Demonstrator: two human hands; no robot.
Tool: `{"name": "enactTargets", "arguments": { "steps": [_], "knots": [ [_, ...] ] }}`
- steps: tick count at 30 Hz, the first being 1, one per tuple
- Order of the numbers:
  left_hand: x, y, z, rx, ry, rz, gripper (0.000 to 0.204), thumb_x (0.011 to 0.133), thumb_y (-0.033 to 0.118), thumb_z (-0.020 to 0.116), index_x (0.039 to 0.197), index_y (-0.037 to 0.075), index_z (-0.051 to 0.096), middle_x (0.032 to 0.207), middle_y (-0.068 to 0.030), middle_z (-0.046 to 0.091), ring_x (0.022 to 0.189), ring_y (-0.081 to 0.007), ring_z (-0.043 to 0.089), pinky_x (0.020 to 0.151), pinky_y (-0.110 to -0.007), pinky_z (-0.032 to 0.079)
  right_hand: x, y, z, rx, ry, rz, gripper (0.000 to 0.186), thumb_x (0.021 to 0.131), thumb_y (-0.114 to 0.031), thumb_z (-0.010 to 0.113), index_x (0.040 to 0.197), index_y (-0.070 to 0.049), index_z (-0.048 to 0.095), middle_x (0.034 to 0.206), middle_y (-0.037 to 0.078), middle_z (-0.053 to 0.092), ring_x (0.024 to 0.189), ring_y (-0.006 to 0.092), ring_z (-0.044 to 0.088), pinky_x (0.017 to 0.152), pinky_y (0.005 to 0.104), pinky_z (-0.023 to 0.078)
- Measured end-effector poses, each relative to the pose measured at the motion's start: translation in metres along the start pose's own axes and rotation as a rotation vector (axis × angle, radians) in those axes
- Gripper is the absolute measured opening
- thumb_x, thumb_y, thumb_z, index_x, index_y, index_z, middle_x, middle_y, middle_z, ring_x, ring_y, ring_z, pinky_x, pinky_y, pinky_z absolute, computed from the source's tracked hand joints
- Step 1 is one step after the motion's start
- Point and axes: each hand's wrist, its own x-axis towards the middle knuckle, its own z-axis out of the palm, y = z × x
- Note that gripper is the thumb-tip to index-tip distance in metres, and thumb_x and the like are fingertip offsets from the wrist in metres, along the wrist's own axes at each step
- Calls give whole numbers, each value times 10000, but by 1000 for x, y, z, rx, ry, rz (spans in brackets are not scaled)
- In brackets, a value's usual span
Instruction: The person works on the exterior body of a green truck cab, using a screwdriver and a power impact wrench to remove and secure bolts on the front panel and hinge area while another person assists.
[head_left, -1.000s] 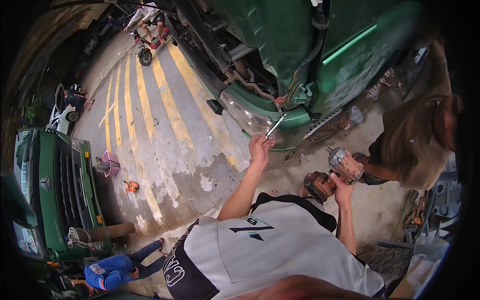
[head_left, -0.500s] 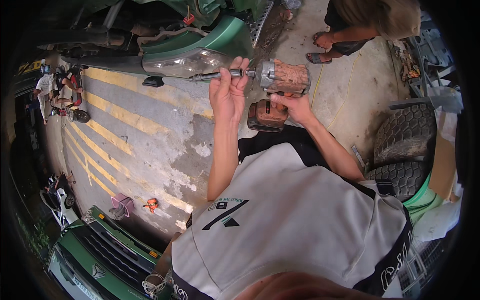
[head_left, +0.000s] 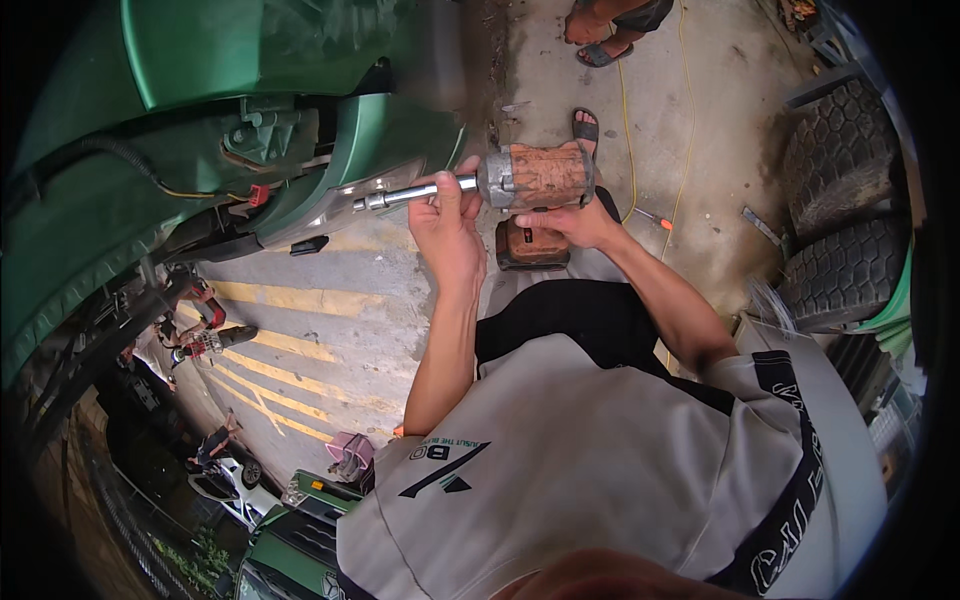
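My right hand (head_left: pixel 578 222) is wrapped round the grip of a worn orange and grey cordless impact wrench (head_left: pixel 545 177), with its battery (head_left: pixel 530 245) at the base. From the wrench's nose a slim metal extension bar with a socket (head_left: pixel 400 196) points left. Near the nose, my left hand (head_left: pixel 448 235) pinches this bar between thumb and fingers. Beyond the socket's tip is the green vehicle's headlight (head_left: pixel 370 188), apart from it as far as I can tell.
Green vehicle bodywork (head_left: pixel 210 50) with a bracket (head_left: pixel 265 135) and a red connector (head_left: pixel 259 195) fills the upper left. Worn tyres (head_left: pixel 845 145) stand at the right. A screwdriver (head_left: pixel 655 219) and a yellow cord (head_left: pixel 684 120) lie on the concrete. Another person's sandalled foot (head_left: pixel 585 128) is ahead.
The view has moved closer to the green vehicle, whose bodywork now fills more of the upper left. Both hands keep their hold, and the bar sits closer against the wrench's nose.
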Motion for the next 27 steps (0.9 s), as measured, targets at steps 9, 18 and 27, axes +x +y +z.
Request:
{"name": "enactTargets", "arguments": {
  "steps": [9, 18, 27],
  "knots": [
    [109, -105, -4, 417, -473, -178, 285, 962, 27, 670, 1226, 18, 561, 1315, -191, 669, 1218, -203, 637, 1057, -360, 470, 20, 181, -69, 1123, -193, 466, 312, 946, -261, 721, 1127, -23, 632, 704, 57, 548, 610, 165, 545, 576, 324, 446],
    [397, -221, -39, 2132, -251, 20, 297, 863, 164, 649, 1132, 87, 749, 1161, -216, 719, 1106, -359, 697, 965, -431, 545, 43, 299, -140, 1449, -251, 110, 439, 894, -459, 766, 1037, -83, 590, 616, -12, 489, 496, 109, 468, 474, 293, 421],
    [599, -222, -202, 2443, -445, -559, 339, 807, 199, 749, 1088, 10, 740, 1030, -184, 756, 898, -275, 765, 764, -394, 606, 32, 341, -154, 1530, -194, 226, 419, 826, -287, 819, 1083, -15, 631, 621, 37, 511, 505, 129, 479, 492, 300, 408]
  ]
}}
